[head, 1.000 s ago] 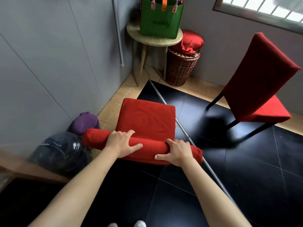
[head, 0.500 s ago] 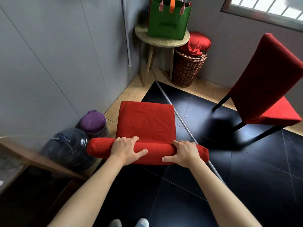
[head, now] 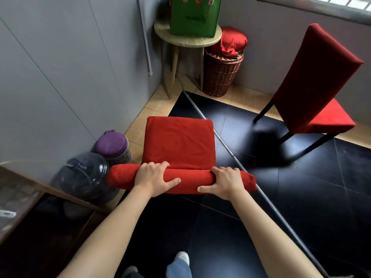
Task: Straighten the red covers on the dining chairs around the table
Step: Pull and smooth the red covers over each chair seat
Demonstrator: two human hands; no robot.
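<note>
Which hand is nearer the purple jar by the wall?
Left. The left hand grips the chair top on the side toward the purple jar; the right hand grips farther away.

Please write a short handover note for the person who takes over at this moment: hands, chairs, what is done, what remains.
Left hand and right hand both grip the top of the backrest of the near red-covered dining chair, fingers curled over its front side.
Its seat cover shows creases.
The second red-covered dining chair stands apart on the right, untouched.
Done: nothing clearly finished.
Left: smooth the near cover, then check the second chair.
</note>
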